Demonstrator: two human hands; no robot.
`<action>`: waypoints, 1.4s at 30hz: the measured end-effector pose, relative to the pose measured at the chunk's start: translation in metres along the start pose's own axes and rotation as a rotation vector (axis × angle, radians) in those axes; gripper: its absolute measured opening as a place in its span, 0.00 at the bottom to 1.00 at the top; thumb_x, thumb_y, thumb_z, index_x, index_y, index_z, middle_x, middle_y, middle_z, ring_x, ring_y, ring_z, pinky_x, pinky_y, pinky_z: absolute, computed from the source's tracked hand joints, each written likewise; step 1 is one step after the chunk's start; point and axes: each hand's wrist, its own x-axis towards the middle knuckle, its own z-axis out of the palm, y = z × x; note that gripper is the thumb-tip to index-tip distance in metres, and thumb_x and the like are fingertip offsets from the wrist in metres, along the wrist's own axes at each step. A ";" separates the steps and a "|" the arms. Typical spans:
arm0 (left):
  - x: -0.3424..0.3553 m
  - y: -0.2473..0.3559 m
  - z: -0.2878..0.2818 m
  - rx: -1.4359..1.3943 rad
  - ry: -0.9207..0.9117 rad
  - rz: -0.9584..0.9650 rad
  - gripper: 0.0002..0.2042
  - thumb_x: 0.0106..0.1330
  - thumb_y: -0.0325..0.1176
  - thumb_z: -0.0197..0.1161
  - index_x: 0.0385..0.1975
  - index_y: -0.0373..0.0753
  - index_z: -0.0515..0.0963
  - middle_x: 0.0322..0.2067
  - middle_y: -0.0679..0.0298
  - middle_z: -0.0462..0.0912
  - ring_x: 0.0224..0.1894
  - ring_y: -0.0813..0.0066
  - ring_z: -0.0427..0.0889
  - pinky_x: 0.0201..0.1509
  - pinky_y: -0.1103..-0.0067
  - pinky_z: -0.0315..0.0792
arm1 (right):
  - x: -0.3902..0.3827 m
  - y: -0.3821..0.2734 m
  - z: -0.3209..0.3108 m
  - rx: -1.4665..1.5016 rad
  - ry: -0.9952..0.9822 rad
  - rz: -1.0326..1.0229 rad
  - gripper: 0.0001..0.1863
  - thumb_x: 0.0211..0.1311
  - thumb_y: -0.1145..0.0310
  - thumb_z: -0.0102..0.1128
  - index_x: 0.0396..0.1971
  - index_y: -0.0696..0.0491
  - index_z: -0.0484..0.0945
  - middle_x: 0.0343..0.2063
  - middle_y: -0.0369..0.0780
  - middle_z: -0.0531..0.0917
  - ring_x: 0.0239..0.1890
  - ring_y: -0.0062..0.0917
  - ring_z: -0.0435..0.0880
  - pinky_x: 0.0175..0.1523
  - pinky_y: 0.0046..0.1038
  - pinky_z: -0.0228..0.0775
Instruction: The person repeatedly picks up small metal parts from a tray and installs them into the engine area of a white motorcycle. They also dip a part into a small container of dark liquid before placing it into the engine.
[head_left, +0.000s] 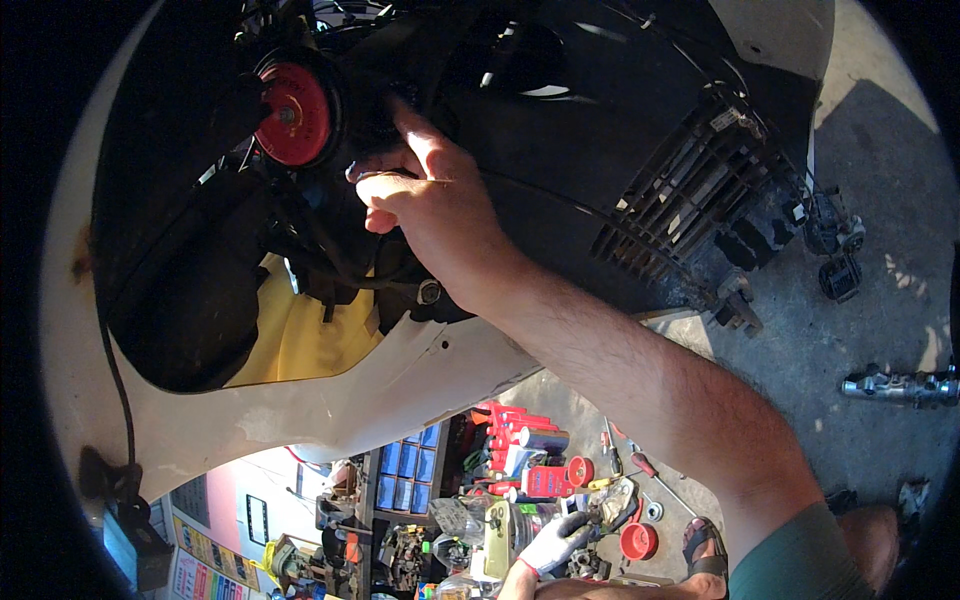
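Reaching into the shadowed recess of a white vehicle body panel [280,410] is my bare right hand [435,190]. Its index finger stretches toward dark parts, while the thumb and other fingers are bent but apart. No held object can be made out. Just left of it sits a red disc-shaped horn [292,115] with a bolt at its centre. A thin black cable [545,192] runs rightward from beside the hand. At the lower edge my left hand [553,545], in a white and grey glove, lies by my bent leg, fingers extended; nothing shows in its grip.
Below the recess shows a yellow panel [310,325]. A dark slatted grille [670,190] stands right of my forearm. On the concrete lie a shiny metal cylinder [900,386], a screwdriver [642,463] and a red round container [638,541]. Blue drawers [405,465] stand lower left.
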 end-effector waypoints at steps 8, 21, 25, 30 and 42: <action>-0.007 0.029 -0.004 -0.011 0.006 0.028 0.20 0.76 0.42 0.59 0.59 0.35 0.79 0.51 0.51 0.87 0.51 0.63 0.86 0.56 0.70 0.77 | -0.014 0.003 -0.002 0.070 0.076 0.103 0.45 0.63 0.74 0.58 0.79 0.56 0.51 0.40 0.39 0.83 0.34 0.18 0.79 0.44 0.23 0.75; -0.014 0.030 -0.006 0.036 -0.004 0.025 0.21 0.76 0.44 0.59 0.61 0.39 0.78 0.55 0.51 0.84 0.57 0.59 0.83 0.61 0.69 0.76 | -0.053 0.025 -0.016 0.019 0.150 0.174 0.45 0.60 0.78 0.55 0.80 0.55 0.51 0.40 0.38 0.83 0.32 0.18 0.77 0.41 0.24 0.73; -0.012 0.019 -0.003 0.085 -0.004 0.143 0.20 0.76 0.43 0.60 0.60 0.37 0.79 0.53 0.52 0.85 0.55 0.60 0.83 0.60 0.69 0.75 | -0.088 0.035 -0.031 -0.043 0.187 0.240 0.44 0.61 0.78 0.54 0.79 0.54 0.53 0.39 0.38 0.82 0.32 0.18 0.76 0.41 0.23 0.72; -0.017 0.030 0.001 0.140 0.023 0.337 0.19 0.73 0.39 0.61 0.58 0.34 0.79 0.50 0.53 0.87 0.51 0.62 0.85 0.57 0.69 0.77 | -0.148 0.046 -0.060 -0.283 0.177 0.390 0.42 0.65 0.77 0.56 0.79 0.53 0.54 0.35 0.36 0.79 0.34 0.17 0.76 0.40 0.23 0.75; -0.043 0.067 -0.003 0.103 -0.157 0.542 0.14 0.72 0.34 0.60 0.52 0.36 0.82 0.40 0.56 0.86 0.38 0.69 0.85 0.45 0.74 0.79 | -0.214 -0.055 -0.074 -1.470 -0.563 0.483 0.31 0.61 0.70 0.57 0.67 0.59 0.72 0.35 0.50 0.86 0.35 0.37 0.86 0.42 0.39 0.78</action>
